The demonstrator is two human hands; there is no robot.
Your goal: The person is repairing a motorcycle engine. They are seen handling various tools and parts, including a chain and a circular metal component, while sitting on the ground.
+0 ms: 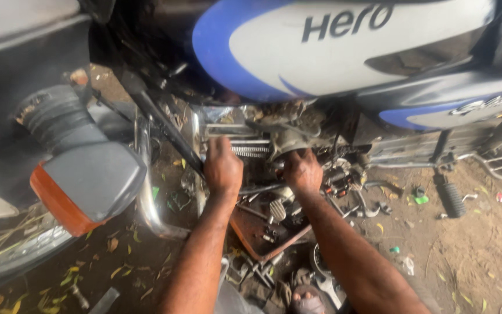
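- A motorcycle is seen from above, its blue-and-white fuel tank filling the top of the view and its engine exposed beneath it.
- The left hand is closed in a fist at the left side of the engine, just beside the finned cylinder; the fingers are curled inward, but what they are wrapped around cannot be made out.
- The right hand is pressed against the engine just right of the cylinder, its fingers bent and tucked under a pale metal engine part; whether anything is pinched there cannot be told.
- Both hands are set close together at the same height, with the cylinder fins showing between them.
- A dark frame tube is seen running diagonally down towards the left hand.
- A chrome crash guard is curved down to the left of the left forearm.
- At the left edge, a grey turn indicator with an orange lens is seen in front of a ribbed black fork gaiter.
- Below the hands, a rusty reddish tray is laid on the ground, with small metal parts and bolts scattered in it.
- A rubber footpeg is seen to the right, well apart from the hands.
- The earth ground is strewn with yellow-green leaves and small scraps.
- Toes of a foot are shown at the bottom edge, between the two forearms.
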